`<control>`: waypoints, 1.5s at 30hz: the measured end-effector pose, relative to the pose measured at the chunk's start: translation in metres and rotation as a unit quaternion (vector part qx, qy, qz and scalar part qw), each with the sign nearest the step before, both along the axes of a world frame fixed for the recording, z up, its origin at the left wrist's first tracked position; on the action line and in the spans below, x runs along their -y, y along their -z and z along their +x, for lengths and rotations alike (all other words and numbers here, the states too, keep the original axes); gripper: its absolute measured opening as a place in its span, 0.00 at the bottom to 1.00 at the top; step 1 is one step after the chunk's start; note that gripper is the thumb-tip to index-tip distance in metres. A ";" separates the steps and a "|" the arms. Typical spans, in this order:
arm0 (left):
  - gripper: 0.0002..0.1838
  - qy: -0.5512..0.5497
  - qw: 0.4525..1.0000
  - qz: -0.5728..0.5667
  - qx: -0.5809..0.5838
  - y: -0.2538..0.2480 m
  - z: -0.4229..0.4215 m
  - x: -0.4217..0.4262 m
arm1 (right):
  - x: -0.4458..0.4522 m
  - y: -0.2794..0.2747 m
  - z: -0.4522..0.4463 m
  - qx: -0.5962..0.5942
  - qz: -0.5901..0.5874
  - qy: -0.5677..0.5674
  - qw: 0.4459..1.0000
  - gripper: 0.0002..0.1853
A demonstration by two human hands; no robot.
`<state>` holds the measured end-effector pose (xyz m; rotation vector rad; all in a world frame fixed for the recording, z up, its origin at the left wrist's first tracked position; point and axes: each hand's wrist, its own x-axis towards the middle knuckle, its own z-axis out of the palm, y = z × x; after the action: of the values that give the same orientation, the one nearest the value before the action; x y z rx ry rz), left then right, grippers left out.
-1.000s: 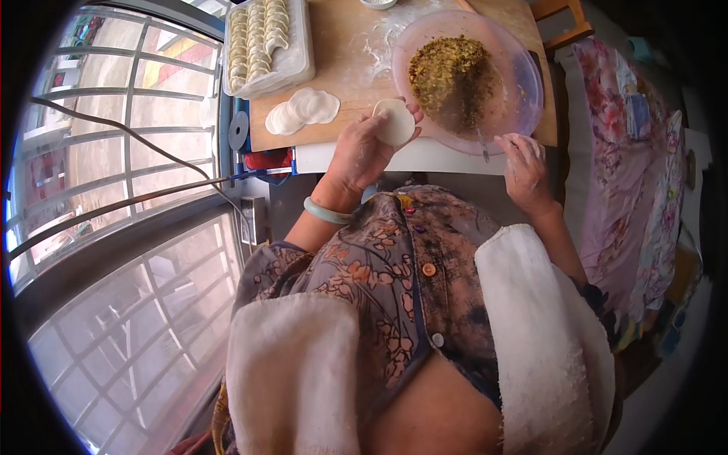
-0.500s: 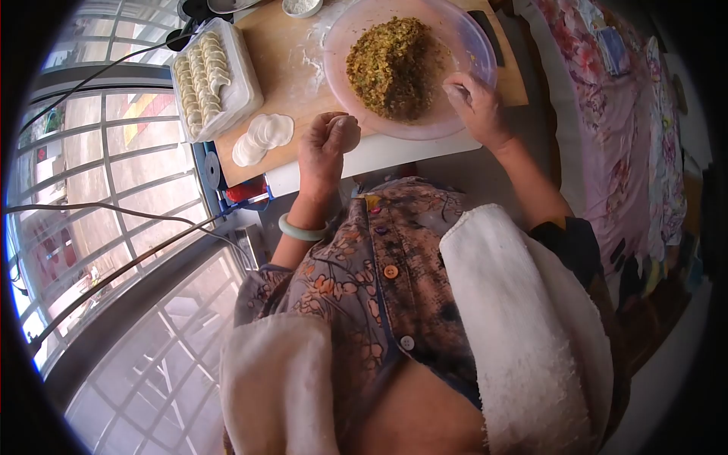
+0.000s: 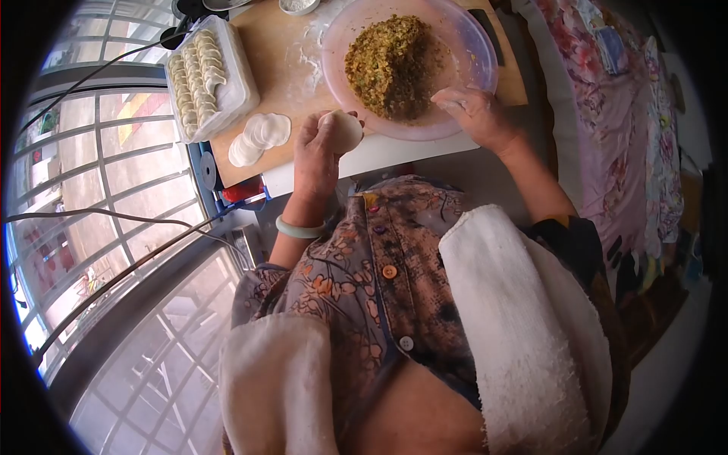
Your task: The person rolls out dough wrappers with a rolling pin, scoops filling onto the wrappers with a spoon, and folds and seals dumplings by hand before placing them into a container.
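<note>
A round white dough wrapper (image 3: 346, 134) rests in my left hand (image 3: 316, 152), its thumb pressed on the near side. My right hand (image 3: 483, 119) is over the near right rim of the pink translucent bowl (image 3: 455, 34); whether its fingers hold anything is too small to tell. Inside the bowl is a heap of chopped yellow-green filling (image 3: 387, 64). Overlapping round wrappers (image 3: 260, 138) lie on the wooden board (image 3: 265, 45) left of my left hand. Behind them a clear plastic box (image 3: 241, 89) holds rows of folded dumplings (image 3: 199, 80).
A small white bowl (image 3: 299, 6) of white powder stands at the board's far edge, with flour (image 3: 309, 53) scattered nearby. A barred window (image 3: 114, 159) and a cable (image 3: 98, 206) are at the left. Floral cloth (image 3: 607, 136) hangs at the right.
The view has shifted, so the board and bowl appear farther left and up. My right hand has moved from outside the bowl's near edge to over its rim. The wrapper stays in my left hand.
</note>
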<state>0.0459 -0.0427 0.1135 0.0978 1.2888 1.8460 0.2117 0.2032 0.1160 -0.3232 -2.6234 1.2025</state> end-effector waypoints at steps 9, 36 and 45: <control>0.16 0.004 0.997 0.030 0.071 0.000 -0.003 -0.002 | -0.008 0.012 0.015 0.065 -0.226 0.069 0.970 0.10; 0.37 0.071 0.956 0.139 0.248 -0.024 0.014 -0.108 | 0.051 -0.049 0.021 -0.180 0.084 0.028 0.980 0.17; 0.39 0.027 0.959 0.109 0.259 -0.024 0.010 -0.112 | 0.056 -0.040 0.027 -0.186 0.160 -0.002 0.969 0.14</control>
<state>0.0555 0.0690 0.1372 -0.2195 0.7117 1.8005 0.2389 0.1472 0.1555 -0.0258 -2.4276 0.7317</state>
